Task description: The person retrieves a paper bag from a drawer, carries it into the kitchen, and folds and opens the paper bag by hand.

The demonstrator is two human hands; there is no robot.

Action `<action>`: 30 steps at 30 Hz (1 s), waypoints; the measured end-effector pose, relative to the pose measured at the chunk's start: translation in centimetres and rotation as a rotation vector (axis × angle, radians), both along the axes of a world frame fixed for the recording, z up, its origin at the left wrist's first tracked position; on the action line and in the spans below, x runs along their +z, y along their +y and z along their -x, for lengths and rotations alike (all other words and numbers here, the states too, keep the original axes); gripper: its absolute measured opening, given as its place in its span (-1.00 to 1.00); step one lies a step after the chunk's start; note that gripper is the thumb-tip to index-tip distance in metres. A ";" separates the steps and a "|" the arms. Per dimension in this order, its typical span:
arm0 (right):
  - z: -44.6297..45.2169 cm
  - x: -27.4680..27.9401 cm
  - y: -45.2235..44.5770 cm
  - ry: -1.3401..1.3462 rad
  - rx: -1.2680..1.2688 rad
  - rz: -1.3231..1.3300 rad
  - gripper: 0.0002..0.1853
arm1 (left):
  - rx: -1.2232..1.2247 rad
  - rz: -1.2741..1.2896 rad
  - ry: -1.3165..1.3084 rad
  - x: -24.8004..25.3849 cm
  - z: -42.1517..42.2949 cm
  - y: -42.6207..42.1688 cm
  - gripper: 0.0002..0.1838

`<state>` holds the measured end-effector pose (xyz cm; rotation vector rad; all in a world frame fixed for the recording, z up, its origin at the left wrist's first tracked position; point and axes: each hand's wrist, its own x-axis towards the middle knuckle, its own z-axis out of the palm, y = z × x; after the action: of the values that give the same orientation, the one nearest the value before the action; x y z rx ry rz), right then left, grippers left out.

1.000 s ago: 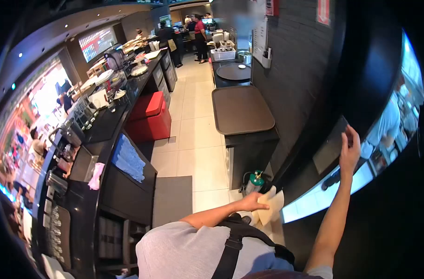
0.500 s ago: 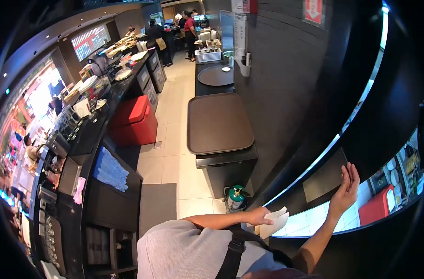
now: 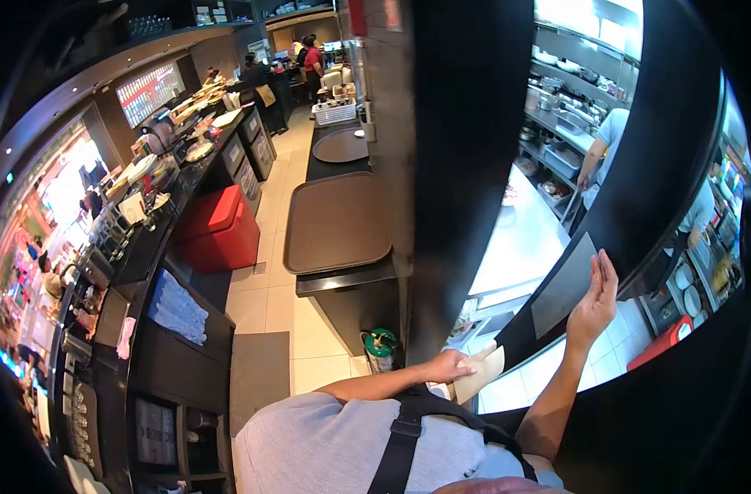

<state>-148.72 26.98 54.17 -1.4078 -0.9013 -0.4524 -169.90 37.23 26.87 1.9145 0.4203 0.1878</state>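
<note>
Head view: my left hand grips tan sheets, lower part hidden; right hand unclenched, touch on door plate unclear.

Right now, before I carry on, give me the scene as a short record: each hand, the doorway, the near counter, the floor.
left hand: the left hand grips pale brown paper
right hand: the right hand is open, fingers extended, beside a grey plate; contact unclear
doorway: the plate is on a black door; a worker's sleeve shows beyond
near counter: a brown tray, with a round tray farther back
floor: a green tank beside the counter; a red box across the aisle
</note>
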 end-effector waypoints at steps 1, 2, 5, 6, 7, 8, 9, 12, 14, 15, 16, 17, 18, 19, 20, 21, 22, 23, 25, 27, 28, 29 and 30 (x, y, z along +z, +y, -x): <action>-0.9 0.0 -0.5 0.005 0.000 -0.006 -0.65 | 0.002 0.007 0.007 -0.2 -0.9 -1.0 -0.54; -2.0 0.0 -0.7 0.008 0.000 -0.017 -0.66 | 0.004 0.009 0.013 -0.2 -1.8 -1.5 -0.53; -4.3 0.2 -1.5 0.040 0.042 -0.029 -0.61 | 0.002 0.022 0.043 -0.2 -3.3 -3.2 -0.51; -5.3 0.0 -1.8 0.047 0.074 -0.049 -0.58 | 0.011 0.027 0.036 -1.0 -3.5 -3.7 -0.51; -6.5 -0.1 -2.1 0.051 0.088 -0.078 -0.55 | 0.002 0.025 0.028 -1.5 -4.0 -3.5 -0.51; -7.8 -0.4 -2.4 0.029 0.098 -0.060 -0.44 | -0.018 0.038 0.059 -2.0 -4.4 -3.0 -0.50; -8.8 -0.7 -2.7 0.071 0.125 -0.105 -0.43 | -0.048 0.058 0.090 -2.4 -4.9 -3.0 -0.49; -10.7 -0.2 -3.9 0.097 0.034 -0.108 -0.52 | -0.078 0.180 0.171 -1.3 -6.6 -3.3 -0.55; -12.1 0.2 -4.5 0.051 -0.068 -0.080 -0.59 | -0.076 0.196 0.145 -1.8 -8.2 -3.4 -0.56; -12.8 -0.1 -4.8 0.051 -0.084 -0.085 -0.59 | -0.075 0.215 0.118 -1.8 -9.0 -3.6 -0.56; -13.7 -0.2 -5.0 0.047 -0.098 -0.091 -0.59 | -0.074 0.234 0.087 -1.8 -9.9 -3.6 -0.56; -14.6 -0.3 -5.2 0.042 -0.112 -0.096 -0.59 | -0.076 0.213 0.107 -1.8 -11.0 -3.6 -0.55; -15.5 -0.4 -5.5 0.022 -0.137 -0.081 -0.60 | -0.076 0.193 0.126 -1.8 -12.2 -3.5 -0.54; -16.4 -0.4 -5.6 0.032 -0.139 -0.108 -0.60 | -0.075 0.178 0.146 -2.1 -13.3 -3.5 -0.53; -17.1 -0.4 -5.7 0.043 -0.140 -0.129 -0.61 | -0.105 0.139 0.173 -2.4 -14.8 -2.9 -0.53; -17.8 -0.7 -6.0 0.058 -0.136 -0.139 -0.61 | -0.130 0.112 0.204 -2.6 -16.7 -2.2 -0.53; -18.4 -1.1 -6.4 0.050 -0.162 -0.131 -0.62 | -0.151 0.097 0.244 -3.1 -17.9 -2.0 -0.53; -19.2 -1.1 -6.6 0.036 -0.182 -0.127 -0.62 | -0.147 0.111 0.247 -3.1 -19.8 -1.6 -0.54; -21.2 -1.3 -6.6 0.002 -0.236 -0.111 -0.63 | -0.206 0.060 0.204 -4.0 -24.2 -0.2 -0.57; -23.0 -1.3 -7.0 -0.059 -0.310 -0.113 -0.63 | -0.217 0.148 0.149 -3.6 -28.9 0.6 -0.59; -23.7 -1.4 -7.2 -0.019 -0.308 -0.135 -0.64 | -0.222 0.185 0.117 -3.2 -31.7 1.3 -0.60; -24.6 -1.6 -7.6 0.018 -0.318 -0.151 -0.64 | -0.236 0.202 0.089 -3.4 -34.2 2.1 -0.60; -25.3 -1.8 -7.9 0.004 -0.382 -0.115 -0.64 | -0.247 0.221 0.063 -3.7 -36.6 2.5 -0.61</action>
<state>-123.40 19.11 52.40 -1.4756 -0.5911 -0.7761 -133.27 39.77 23.15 1.7389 0.2324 -0.0794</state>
